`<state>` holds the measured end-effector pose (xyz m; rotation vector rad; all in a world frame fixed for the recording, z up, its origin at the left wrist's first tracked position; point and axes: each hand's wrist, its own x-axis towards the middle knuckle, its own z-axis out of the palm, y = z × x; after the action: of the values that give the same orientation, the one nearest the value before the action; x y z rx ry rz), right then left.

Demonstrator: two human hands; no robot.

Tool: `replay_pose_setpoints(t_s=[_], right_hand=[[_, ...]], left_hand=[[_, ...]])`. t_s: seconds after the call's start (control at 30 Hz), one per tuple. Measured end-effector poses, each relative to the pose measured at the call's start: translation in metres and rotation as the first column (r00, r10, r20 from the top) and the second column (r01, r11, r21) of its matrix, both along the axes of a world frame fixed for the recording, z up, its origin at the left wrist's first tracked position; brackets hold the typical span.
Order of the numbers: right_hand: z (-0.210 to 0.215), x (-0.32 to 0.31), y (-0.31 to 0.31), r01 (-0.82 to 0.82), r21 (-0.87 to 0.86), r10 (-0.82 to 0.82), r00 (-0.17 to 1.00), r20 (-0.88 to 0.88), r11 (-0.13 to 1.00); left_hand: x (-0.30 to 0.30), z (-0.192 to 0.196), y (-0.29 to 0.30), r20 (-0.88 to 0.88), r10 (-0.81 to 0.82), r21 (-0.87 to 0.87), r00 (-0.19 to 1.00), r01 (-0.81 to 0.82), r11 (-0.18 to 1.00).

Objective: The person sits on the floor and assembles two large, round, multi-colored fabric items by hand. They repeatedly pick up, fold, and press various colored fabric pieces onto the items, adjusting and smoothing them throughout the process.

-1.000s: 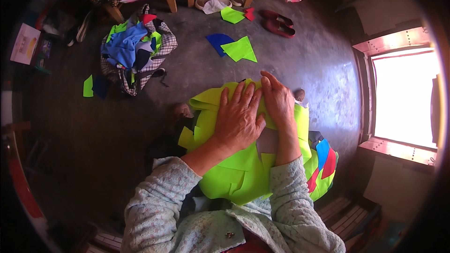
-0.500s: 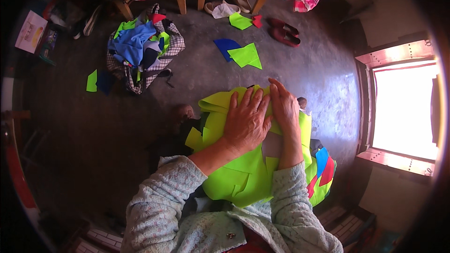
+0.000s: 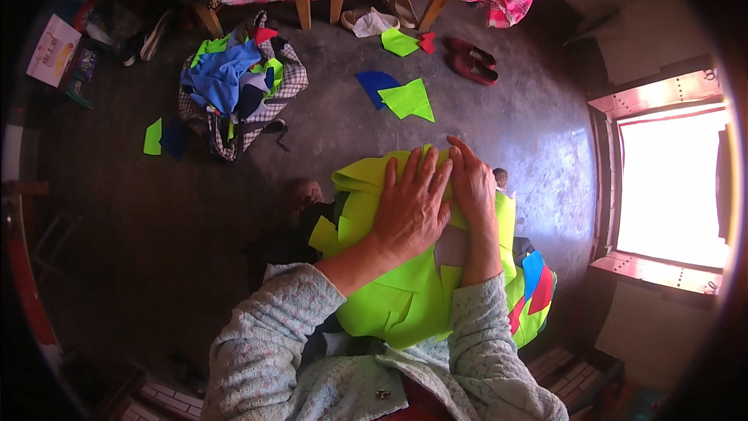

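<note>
In the head view, the yellow-green fabric (image 3: 382, 296) lies just in front of you. Your left hand (image 3: 411, 206) lies flat on it, fingers slightly spread; your right hand (image 3: 474, 191) rests alongside, fingers close together, whether pinching I cannot tell.

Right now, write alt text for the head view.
The fingers of a person's left hand and right hand rest on lime-green fabric. Beyond, a checked bag of cloth and loose scraps lie on the dark floor.

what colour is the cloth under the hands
The cloth is mostly bright yellow-green, seen best in the head view.
</note>
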<state>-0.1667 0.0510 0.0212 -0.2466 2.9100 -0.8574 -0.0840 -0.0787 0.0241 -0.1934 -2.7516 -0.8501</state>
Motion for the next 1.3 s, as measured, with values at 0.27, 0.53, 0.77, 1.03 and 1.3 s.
replay_pose_setpoints(t_s=[0.27, 0.53, 0.77, 1.03, 1.3], right_hand=[[-0.01, -0.003, 0.007, 0.062, -0.025, -0.063, 0.998, -0.03, 0.998], [-0.006, -0.003, 0.006, 0.112, -0.128, -0.12, 0.991, -0.057, 0.985], [-0.003, -0.005, 0.005, 0.136, -0.163, -0.146, 0.988, -0.05, 0.977], [0.002, -0.004, 0.003, 0.141, -0.145, -0.146, 0.989, -0.025, 0.979], [0.001, -0.004, 0.004, 0.118, -0.146, -0.122, 0.992, -0.017, 0.982]], left_hand=[[0.001, -0.001, 0.003, 0.011, -0.049, -0.059, 0.999, 0.049, 0.997], [0.001, -0.004, 0.002, 0.008, -0.077, -0.07, 0.997, 0.077, 0.995], [0.001, -0.002, 0.002, 0.014, -0.068, -0.079, 0.998, 0.069, 0.994], [0.001, -0.003, 0.004, 0.015, -0.059, -0.084, 0.998, 0.06, 0.995], [0.001, -0.005, 0.005, 0.023, -0.05, -0.1, 0.998, 0.052, 0.994]])
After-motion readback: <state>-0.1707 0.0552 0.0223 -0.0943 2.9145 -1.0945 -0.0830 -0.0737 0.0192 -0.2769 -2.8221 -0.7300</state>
